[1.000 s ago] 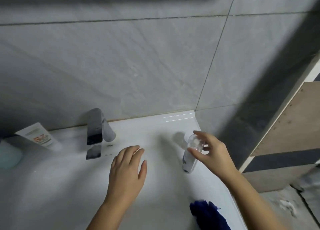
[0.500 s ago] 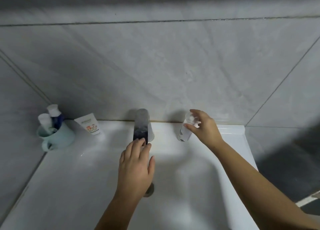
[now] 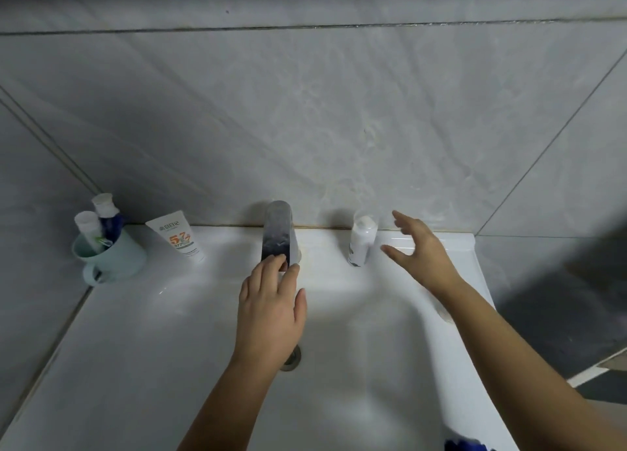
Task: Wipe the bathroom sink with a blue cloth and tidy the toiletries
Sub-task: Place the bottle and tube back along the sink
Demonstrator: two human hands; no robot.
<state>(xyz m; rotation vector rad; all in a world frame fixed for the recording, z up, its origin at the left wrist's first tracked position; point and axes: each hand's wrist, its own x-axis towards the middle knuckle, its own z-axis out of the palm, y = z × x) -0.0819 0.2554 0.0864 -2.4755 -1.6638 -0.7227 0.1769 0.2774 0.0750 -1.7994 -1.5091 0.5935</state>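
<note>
Head view: the small bottle (image 3: pixel 361 241) stands upright on the back ledge of the sink (image 3: pixel 152 348), at 3 o'clock from the faucet (image 3: pixel 278 230), probably parked by the wall so the basin stays free for wiping. The right hand (image 3: pixel 420 250) hovers just beside it, fingers spread, holding nothing. The left hand (image 3: pixel 269 314) is straight-fingered and empty, tips at the spout. At 9 o'clock a tube (image 3: pixel 178 238) reads "57" in orange, near a mug (image 3: pixel 112 257) of toiletries. The blue cloth (image 3: pixel 468 446) peeks in at 5 o'clock

White sink (image 3: pixel 135 314) carries mug (image 3: pixel 115 258), tube (image 3: pixel 178 238), faucet (image 3: pixel 278 230), bottle (image 3: pixel 361 241), blue cloth (image 3: pixel 470 446).
</note>
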